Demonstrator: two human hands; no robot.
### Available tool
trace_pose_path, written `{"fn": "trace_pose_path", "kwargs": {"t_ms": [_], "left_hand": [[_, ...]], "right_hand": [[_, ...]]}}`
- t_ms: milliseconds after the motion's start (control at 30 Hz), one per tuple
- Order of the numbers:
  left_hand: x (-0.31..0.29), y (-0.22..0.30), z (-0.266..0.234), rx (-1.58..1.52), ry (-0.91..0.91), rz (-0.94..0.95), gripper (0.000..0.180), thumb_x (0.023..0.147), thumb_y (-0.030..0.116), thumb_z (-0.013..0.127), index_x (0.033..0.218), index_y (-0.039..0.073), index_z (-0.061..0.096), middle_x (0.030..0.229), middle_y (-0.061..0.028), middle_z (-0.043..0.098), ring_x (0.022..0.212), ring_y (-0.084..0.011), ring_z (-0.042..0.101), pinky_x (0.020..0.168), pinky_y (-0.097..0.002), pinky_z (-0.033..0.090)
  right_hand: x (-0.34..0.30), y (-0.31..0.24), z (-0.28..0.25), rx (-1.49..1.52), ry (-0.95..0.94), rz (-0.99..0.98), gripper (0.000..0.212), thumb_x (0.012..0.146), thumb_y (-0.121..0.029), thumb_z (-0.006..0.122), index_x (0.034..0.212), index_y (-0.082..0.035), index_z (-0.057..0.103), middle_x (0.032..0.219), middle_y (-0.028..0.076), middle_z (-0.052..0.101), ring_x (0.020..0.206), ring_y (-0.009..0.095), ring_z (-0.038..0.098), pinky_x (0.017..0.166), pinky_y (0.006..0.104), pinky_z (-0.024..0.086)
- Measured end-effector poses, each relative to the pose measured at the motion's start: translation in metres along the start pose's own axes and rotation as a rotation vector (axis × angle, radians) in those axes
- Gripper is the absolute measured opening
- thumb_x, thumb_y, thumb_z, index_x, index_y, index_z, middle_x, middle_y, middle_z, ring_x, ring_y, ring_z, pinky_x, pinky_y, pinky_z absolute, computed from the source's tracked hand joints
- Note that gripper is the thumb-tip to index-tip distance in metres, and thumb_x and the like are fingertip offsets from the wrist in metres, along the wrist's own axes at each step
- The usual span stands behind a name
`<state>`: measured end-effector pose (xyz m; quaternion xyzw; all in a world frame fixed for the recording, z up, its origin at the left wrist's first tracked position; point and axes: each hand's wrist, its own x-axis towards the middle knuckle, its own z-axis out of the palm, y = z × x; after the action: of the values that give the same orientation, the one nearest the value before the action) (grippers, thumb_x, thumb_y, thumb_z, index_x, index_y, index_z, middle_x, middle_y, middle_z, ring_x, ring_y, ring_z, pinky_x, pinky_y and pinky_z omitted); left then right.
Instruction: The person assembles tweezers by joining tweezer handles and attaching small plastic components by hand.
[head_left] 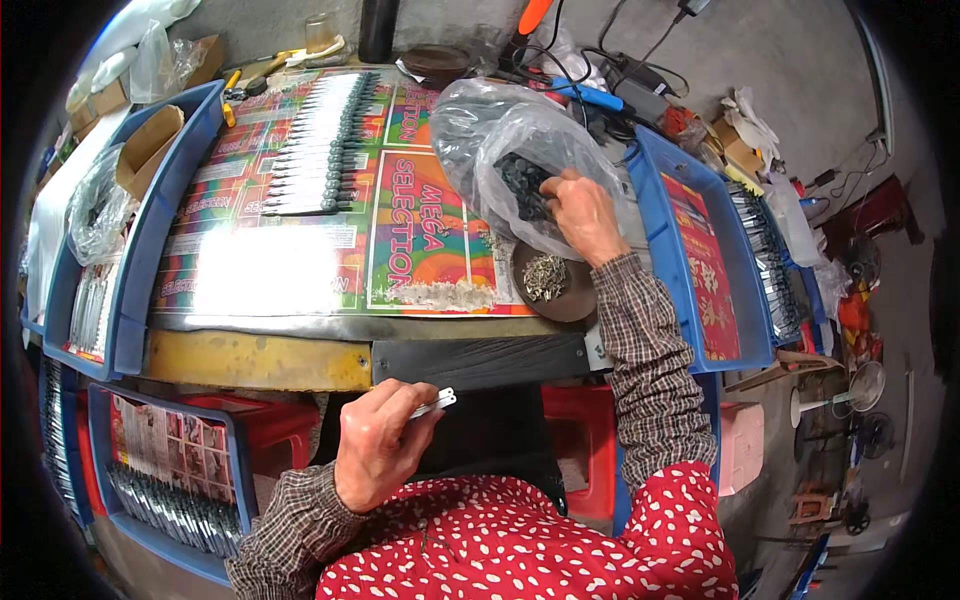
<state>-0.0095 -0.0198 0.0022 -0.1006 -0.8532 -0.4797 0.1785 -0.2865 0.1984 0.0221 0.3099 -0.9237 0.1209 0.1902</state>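
The left hand (385, 440) is curled closed in front of the tabletop's (260, 358) near edge, pinching a flat, silvery-white strip (434, 403) between thumb and fingers; the strip's rounded end, with small holes, sticks out to the right of the fingertips. The right hand (585, 212) reaches farther out, over the tabletop and into the mouth of a clear plastic bag (462, 112). Its fingers are bent down at a heap of small dark pieces (522, 183) inside; whether they have hold of one cannot be told.

Just nearer the person than the right hand, beside its wrist, a round brown dish (578, 300) carries a pile of tiny metal parts (545, 278). Beyond the left hand and well to the left of the right one, a row of slim silvery pieces with dark ends (320, 145) lies side by side on a colourful printed sheet (430, 220). A blue tray (655, 185) stands to the right of the right hand, and another blue tray (243, 480), holding more dark-ended pieces (180, 510), lies left of the left hand.
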Motion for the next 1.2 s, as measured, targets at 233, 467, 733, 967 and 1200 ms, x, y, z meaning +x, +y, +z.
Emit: {"fn": "trace_pose_path", "kwargs": {"t_ms": [233,467,733,967,1200], "left_hand": [[0.0,-0.003,0.001,-0.013,0.0,-0.003,0.023,0.072,-0.003,0.072,0.093,0.001,0.063,0.077,-0.0126,0.061,0.063,-0.0272,0.061,0.055,-0.0332,0.047],[0.003,0.001,0.003,0.0,-0.007,0.032,0.023,0.072,-0.003,0.072,0.093,0.001,0.063,0.078,-0.0123,0.062,0.062,-0.0268,0.061,0.054,-0.0328,0.047],[-0.004,0.012,0.0,-0.021,-0.027,0.015,0.023,0.073,-0.005,0.072,0.094,0.0,0.062,0.077,-0.0124,0.06,0.062,-0.0289,0.059,0.054,-0.035,0.046],[-0.01,0.022,0.008,-0.08,-0.052,0.021,0.024,0.073,-0.004,0.072,0.094,0.001,0.063,0.076,-0.012,0.06,0.062,-0.027,0.059,0.054,-0.0339,0.046],[-0.016,0.026,0.013,-0.086,-0.107,0.003,0.023,0.073,-0.002,0.073,0.094,0.002,0.063,0.075,-0.0114,0.06,0.062,-0.0271,0.06,0.055,-0.0344,0.047]], "right_hand": [[0.002,-0.008,0.005,-0.151,-0.127,0.059,0.016,0.076,-0.004,0.064,0.092,-0.003,0.067,0.095,0.02,0.063,0.087,0.04,0.063,0.077,0.0475,0.05],[-0.01,0.005,-0.003,-0.017,0.143,0.022,0.016,0.077,-0.003,0.06,0.091,0.001,0.066,0.088,0.022,0.063,0.082,0.04,0.063,0.074,0.0465,0.05],[-0.087,-0.081,-0.073,1.025,0.03,0.348,0.013,0.085,0.004,0.061,0.098,0.005,0.063,0.09,0.003,0.056,0.072,0.008,0.06,0.062,0.0225,0.05],[-0.166,-0.125,-0.063,1.487,-0.083,0.369,0.015,0.086,0.009,0.062,0.101,0.009,0.062,0.097,0.01,0.057,0.071,0.016,0.065,0.063,0.0246,0.054],[-0.185,-0.143,-0.05,1.534,-0.095,0.388,0.014,0.088,0.004,0.063,0.101,0.009,0.065,0.097,0.012,0.06,0.07,0.017,0.066,0.063,0.0242,0.055]]}}
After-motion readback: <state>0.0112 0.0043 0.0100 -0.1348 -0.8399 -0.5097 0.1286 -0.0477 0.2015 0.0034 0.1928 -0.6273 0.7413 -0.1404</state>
